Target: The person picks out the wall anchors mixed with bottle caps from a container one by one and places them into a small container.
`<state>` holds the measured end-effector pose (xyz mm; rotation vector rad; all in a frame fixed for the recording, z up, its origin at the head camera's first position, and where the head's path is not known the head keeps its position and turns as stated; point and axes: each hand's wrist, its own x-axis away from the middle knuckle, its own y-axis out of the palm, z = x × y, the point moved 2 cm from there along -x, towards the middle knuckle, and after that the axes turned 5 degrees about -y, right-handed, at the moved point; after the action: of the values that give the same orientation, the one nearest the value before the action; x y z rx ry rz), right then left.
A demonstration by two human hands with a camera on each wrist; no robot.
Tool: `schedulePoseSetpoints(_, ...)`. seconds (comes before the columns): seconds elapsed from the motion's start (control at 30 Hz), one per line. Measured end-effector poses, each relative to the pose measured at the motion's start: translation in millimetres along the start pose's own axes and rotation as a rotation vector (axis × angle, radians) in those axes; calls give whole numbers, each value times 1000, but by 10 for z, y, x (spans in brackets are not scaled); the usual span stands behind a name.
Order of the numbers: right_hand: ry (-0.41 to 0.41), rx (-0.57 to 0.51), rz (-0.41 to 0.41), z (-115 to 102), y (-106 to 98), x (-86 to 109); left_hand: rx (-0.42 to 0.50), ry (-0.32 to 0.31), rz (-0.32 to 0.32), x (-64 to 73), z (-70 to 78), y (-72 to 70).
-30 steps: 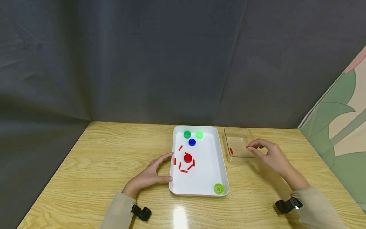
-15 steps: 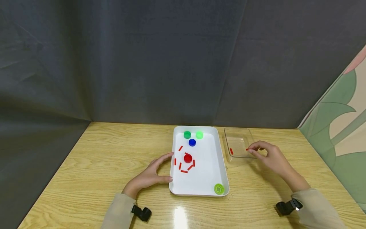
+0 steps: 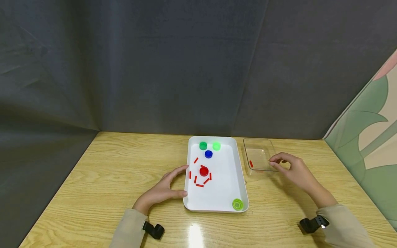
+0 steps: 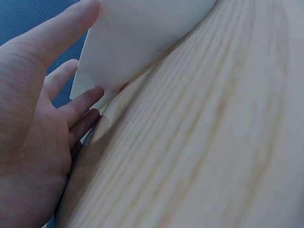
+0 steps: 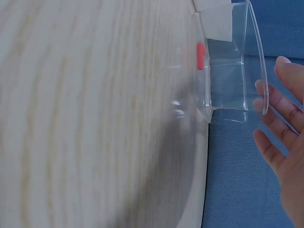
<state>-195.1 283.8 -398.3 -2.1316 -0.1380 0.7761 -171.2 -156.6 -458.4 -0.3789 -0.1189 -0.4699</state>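
Observation:
My left hand (image 3: 162, 189) rests at the left side of a white tray (image 3: 217, 209), thumb and fingers spread along its wall. In the left wrist view its fingertips lie right at the tray's side. A red round cap (image 3: 203, 171) sits in the tray among several thin red sticks (image 3: 200, 185). My right hand (image 3: 289, 167) is at the right rim of a clear plastic box (image 3: 258, 139). In the right wrist view its thumb and fingers (image 5: 270, 145) stand apart by the rim, with nothing seen between them. One red stick (image 3: 251, 164) shows at the box's left side.
A dark green cap (image 3: 203, 145), a light green cap (image 3: 216, 146) and a blue cap (image 3: 208, 154) stand at the tray's far end. A lime-green round piece (image 3: 237, 204) lies in its near right corner. A dark curtain (image 3: 173, 69) hangs behind the wooden table (image 3: 124, 155).
The red stick that the right fingertips pinched over the box is gone from them; a faint red patch shows low in the box. The left hand and tray have not moved.

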Motion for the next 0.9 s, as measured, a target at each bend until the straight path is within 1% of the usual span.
schedulePoseSetpoints(0.2, 5, -5, -5, -46, -27, -12, 2, 2, -4, 14, 21, 0)
schedulePoseSetpoints(0.43, -58, -32, 3, -154, -3, -81, 2, 6, -3, 18, 22, -12)
schedulePoseSetpoints(0.6, -91, -64, -7, -251, 59, -140, -1, 10, 1, 8, 17, -14)
schedulePoseSetpoints(0.77, -125, -109, -34, -363, 146, -188, -2, 12, 1, -9, 3, -2)
schedulePoseSetpoints(0.9, -167, -135, -50, -454, 230, -230, 0, 8, 2, -13, 13, 12)
